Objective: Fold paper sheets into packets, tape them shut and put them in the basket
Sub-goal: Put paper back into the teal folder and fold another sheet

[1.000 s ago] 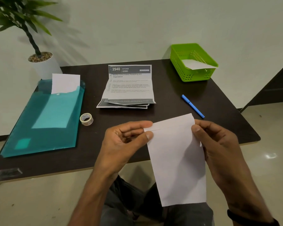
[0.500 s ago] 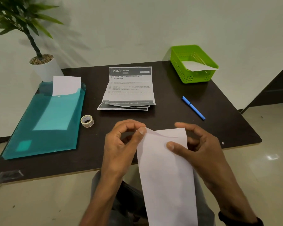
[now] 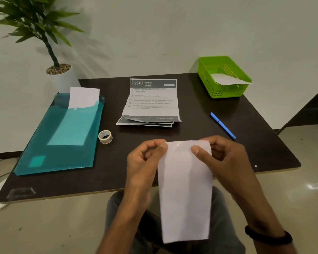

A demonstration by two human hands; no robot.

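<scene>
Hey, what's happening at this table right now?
A person is holding a folded white paper packet above the near edge of the dark table. The left hand and right hand each pinch its top edge, where a shiny strip of tape seems to lie. One folded paper already sits in the green basket. A tape roll, printed sheets and a blue pen lie on the table.

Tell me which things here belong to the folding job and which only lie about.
Job: folded white paper packet in both hands; clear tape roll; green plastic basket; teal plastic folder.
Lying about: blue pen; printed instruction sheets; potted plant.
</scene>
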